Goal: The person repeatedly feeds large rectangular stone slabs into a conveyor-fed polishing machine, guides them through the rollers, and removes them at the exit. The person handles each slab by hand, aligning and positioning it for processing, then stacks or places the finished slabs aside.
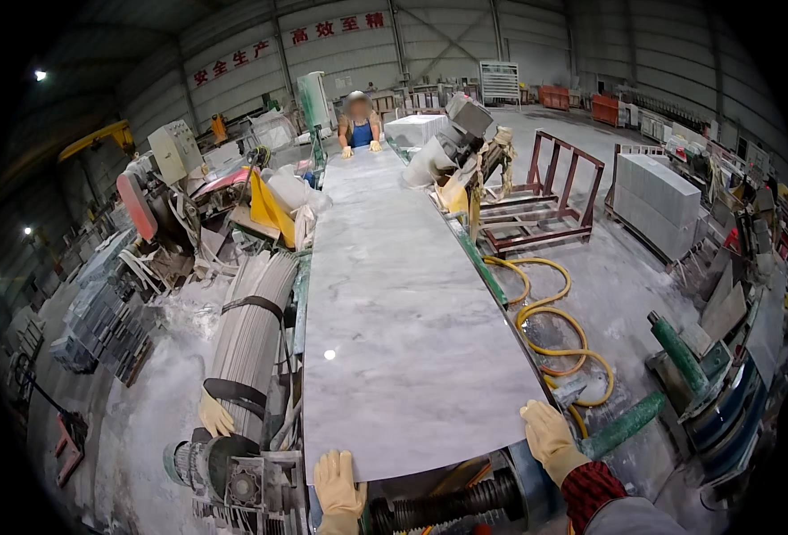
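A long grey-white stone slab (394, 294) with faint streaks lies lengthwise before me. My left hand (338, 486), in a cream glove, rests on its near left corner, fingers stretched flat over the top. At the near right corner my right hand (552, 443), gloved alike, has its fingers bent over the slab's edge; its thumb is hidden. Beneath the near end shows a dark ribbed roller (443, 510). A co-worker (359, 125) in a blue apron stands at the far end, both gloved hands on or close to the slab.
Left of the slab stand a bundle of strips (253, 312), a loose glove (215, 415) and a motor (193, 464). A yellow hose (545, 308) loops along the floor at right. Beyond it are a dark red metal rack (545, 192) and a green post (679, 357).
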### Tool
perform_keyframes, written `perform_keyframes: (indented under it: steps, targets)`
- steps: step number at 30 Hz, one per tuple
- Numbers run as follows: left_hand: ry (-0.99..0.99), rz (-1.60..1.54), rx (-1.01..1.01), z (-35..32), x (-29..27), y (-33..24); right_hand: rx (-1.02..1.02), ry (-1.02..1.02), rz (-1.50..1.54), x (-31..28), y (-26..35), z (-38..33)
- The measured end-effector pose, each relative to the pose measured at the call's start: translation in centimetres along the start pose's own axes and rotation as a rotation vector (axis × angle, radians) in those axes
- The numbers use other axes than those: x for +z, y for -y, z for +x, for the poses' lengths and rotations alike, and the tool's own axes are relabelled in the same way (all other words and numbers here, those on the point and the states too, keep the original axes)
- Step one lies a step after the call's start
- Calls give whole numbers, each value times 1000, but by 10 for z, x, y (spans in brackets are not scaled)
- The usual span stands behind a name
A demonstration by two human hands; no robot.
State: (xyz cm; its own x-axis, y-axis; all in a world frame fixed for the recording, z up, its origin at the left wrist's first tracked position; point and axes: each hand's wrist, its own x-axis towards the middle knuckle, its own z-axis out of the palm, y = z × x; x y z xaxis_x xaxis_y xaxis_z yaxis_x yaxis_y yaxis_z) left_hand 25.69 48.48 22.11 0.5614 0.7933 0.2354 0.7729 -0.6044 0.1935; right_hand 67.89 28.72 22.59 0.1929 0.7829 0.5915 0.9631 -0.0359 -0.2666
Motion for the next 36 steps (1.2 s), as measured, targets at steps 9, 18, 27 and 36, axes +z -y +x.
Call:
perform_keyframes:
  steps: [9,18,27,36]
  targets:
    - [-14,-12,11,-4,3,3,-23,-42,9,-4,7,2]
    - [13,-12,-12,-10,7,7,5,-20,-17,-6,10,-2]
    - [-1,27,-22,-13,5,3,-12,-29,-30,-7,11,-6]
    - [29,-2,-21,-16,4,4,6,-4,-4,-6,11,-11]
